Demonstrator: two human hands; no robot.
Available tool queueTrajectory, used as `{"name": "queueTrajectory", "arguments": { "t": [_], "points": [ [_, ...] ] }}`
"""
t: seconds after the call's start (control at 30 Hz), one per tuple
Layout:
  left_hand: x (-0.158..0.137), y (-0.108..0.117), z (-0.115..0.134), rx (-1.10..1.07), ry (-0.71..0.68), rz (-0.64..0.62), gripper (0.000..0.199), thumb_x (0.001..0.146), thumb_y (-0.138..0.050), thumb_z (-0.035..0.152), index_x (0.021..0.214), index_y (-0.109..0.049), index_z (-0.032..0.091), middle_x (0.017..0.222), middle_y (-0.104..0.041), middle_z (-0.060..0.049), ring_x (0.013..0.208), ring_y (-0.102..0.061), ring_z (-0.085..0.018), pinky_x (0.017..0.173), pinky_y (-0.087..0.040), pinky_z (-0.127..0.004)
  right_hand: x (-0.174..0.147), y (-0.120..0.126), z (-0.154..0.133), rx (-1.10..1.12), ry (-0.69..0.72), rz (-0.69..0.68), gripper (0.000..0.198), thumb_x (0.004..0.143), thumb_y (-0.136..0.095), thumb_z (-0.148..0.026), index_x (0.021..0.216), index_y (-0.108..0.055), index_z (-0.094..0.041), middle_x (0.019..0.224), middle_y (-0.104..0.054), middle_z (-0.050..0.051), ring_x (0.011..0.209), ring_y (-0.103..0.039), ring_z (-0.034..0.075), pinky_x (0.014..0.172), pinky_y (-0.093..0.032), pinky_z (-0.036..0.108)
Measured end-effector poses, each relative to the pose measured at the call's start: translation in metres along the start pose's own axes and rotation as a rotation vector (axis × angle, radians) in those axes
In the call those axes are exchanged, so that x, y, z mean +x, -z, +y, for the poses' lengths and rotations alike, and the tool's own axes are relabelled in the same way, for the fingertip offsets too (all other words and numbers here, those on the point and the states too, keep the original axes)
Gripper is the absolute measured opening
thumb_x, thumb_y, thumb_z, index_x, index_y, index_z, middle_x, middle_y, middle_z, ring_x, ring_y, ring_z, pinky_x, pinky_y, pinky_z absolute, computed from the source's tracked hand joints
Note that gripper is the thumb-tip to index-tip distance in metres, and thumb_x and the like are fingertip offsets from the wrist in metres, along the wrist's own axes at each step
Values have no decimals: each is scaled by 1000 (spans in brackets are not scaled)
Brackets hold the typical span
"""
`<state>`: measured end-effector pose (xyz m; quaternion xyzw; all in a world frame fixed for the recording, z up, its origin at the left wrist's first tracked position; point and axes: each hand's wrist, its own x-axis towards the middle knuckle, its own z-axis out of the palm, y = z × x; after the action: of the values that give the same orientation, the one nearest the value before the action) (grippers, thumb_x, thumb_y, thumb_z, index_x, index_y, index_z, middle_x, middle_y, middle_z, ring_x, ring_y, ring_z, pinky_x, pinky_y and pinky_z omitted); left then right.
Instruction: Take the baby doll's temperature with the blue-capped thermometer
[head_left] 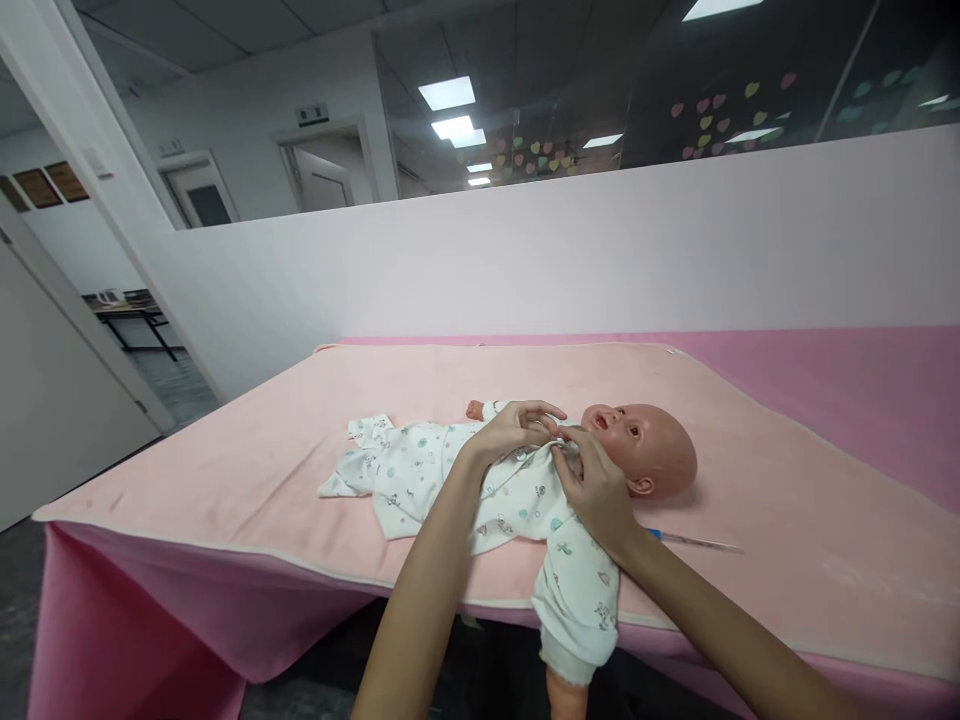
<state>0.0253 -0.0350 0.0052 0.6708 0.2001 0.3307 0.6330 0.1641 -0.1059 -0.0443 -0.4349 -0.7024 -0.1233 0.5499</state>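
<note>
A baby doll (660, 450) lies on its back with its head to the right. It wears a white printed baby top (517, 505) and matching trousers (412, 475). At the top's neckline, below the doll's chin, my left hand (517, 428) and my right hand (596, 485) meet, each with fingers pinched on the edge of the cloth. Small snap buttons show along the front opening; the exact spot between my fingertips is partly hidden. One sleeved arm of the doll hangs over the table's near edge.
A pink mat (300, 450) covers the table, with a darker pink cloth (150, 600) hanging below. Beside the doll's head lies a thin clear stick with a blue end (697, 542), perhaps a thermometer. A white wall (562, 260) with windows above stands behind.
</note>
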Motion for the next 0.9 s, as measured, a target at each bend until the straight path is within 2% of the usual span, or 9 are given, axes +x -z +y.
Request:
{"name": "queueTrajectory", "arguments": {
  "t": [0.17, 0.3, 0.47, 0.6, 0.77, 0.9],
  "points": [
    [0, 1, -1, -32, 24, 16, 46, 56, -75, 18, 99, -60, 12, 80, -58, -5, 63, -53, -7, 58, -36, -19, 0, 1, 1, -2, 71, -23, 26, 88, -40, -23, 110, -52, -20, 98, -63, 10, 84, -60, 20, 70, -52, 34],
    [-3, 0, 1, -41, 26, 25, 48, 56, -77, 19, 101, -60, 13, 77, -55, -1, 56, -48, -4, 52, -34, -18, -2, -1, 6, -39, 160, -36, 24, 87, -40, -17, 109, -51, -20, 99, -64, 10, 93, -59, 21, 76, -51, 34],
    [-3, -1, 4, -41, 22, 16, 52, 55, -77, 18, 104, -60, 15, 74, -52, 1, 56, -48, -4, 52, -34, -17, -4, -1, 10, -99, 230, -21, 25, 87, -41, -15, 109, -51, -19, 99, -64, 9, 93, -60, 21, 78, -50, 34],
    [-4, -2, 7, -23, 24, -28, 52, 58, -76, 20, 107, -59, 16, 78, -57, -1, 58, -52, -5, 56, -39, -18, -3, 1, 9, -69, 216, -23, 23, 87, -41, -16, 106, -53, -18, 93, -65, 8, 87, -62, 19, 71, -51, 30],
    [-7, -4, 13, -12, 61, -112, 65, 51, -79, 15, 112, -55, 18, 84, -58, -3, 68, -59, -10, 66, -45, -22, -4, 2, 8, -75, 193, -4, 19, 85, -43, -17, 100, -56, -17, 86, -65, 7, 72, -61, 16, 57, -48, 25],
    [-6, -3, 10, 12, 64, -93, 61, 50, -80, 18, 107, -56, 16, 82, -58, -2, 67, -61, -11, 66, -47, -24, -5, 1, 8, -94, 210, 26, 18, 85, -44, -17, 98, -57, -17, 84, -66, 6, 67, -60, 14, 52, -44, 23]
  ]
}}
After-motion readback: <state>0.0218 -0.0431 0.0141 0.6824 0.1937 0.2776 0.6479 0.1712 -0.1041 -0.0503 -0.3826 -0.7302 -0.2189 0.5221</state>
